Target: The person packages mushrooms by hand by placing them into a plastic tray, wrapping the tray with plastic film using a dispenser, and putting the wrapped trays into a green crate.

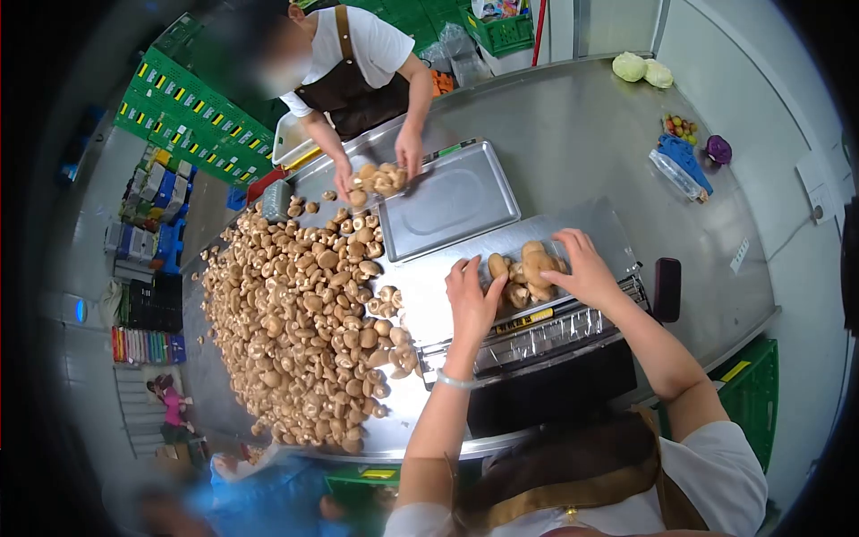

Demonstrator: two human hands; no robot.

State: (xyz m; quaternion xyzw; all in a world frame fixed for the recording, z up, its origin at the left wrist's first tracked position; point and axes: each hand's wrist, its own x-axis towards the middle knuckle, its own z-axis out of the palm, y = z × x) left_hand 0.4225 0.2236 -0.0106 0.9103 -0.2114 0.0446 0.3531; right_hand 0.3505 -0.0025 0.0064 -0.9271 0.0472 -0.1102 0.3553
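A small cluster of shiitake mushrooms (537, 265) lies between my hands, over the front of a film wrapping machine (555, 345). My left hand (472, 297) is at the cluster's left side, fingers stretched and thumb pointing toward the mushrooms. On the other side, my right hand (586, 268) has its fingers spread, with the thumb against a mushroom. Any tray under the cluster is hidden. Just beyond lies an empty metal tray (450, 199).
A large heap of loose shiitake mushrooms (300, 331) covers the table's left part. Across the table, a co-worker (358, 80) holds a pack of mushrooms (380, 179). A dark phone (667, 289) lies right of the machine. Cabbages (629, 67) sit at the far right corner.
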